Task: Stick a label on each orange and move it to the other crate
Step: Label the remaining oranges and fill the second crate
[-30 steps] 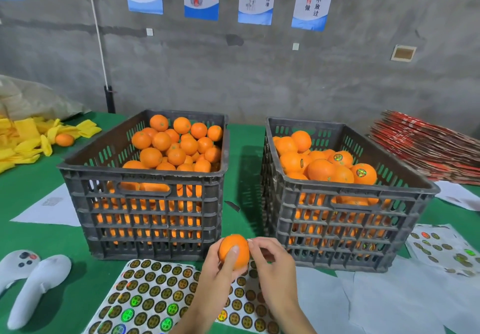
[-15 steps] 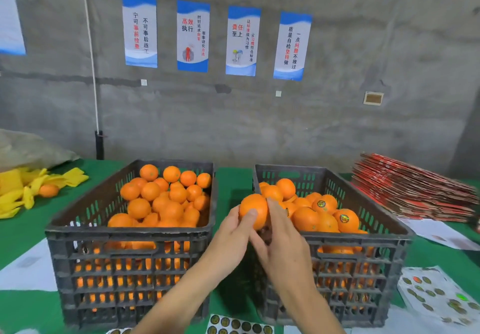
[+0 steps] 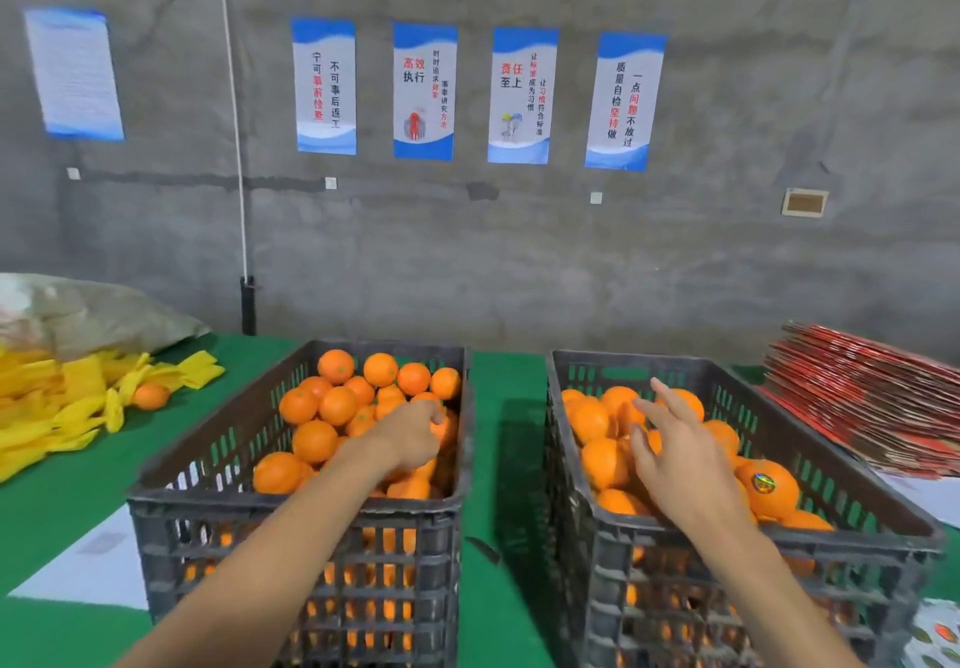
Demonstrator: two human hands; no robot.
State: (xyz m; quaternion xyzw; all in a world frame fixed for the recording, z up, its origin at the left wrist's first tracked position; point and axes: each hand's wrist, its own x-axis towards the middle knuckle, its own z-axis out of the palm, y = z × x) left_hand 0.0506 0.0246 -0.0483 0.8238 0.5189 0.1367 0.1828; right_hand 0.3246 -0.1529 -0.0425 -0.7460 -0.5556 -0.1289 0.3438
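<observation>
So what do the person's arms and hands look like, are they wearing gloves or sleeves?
No gloves and no sleeves show. The left hand and right hand are bare, and both forearms are uncovered right down to the frame's bottom edge. No watch, ring or wristband is visible on either.

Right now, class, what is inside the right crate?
The right crate holds a heap of oranges; one shows a round label. The right hand hovers open over them, covering some. Lower layers show only through the slotted walls; their labels cannot be seen.

grey concrete wall (image 3: 519, 262) with blue posters (image 3: 423, 90); green table (image 3: 506, 407)
</observation>
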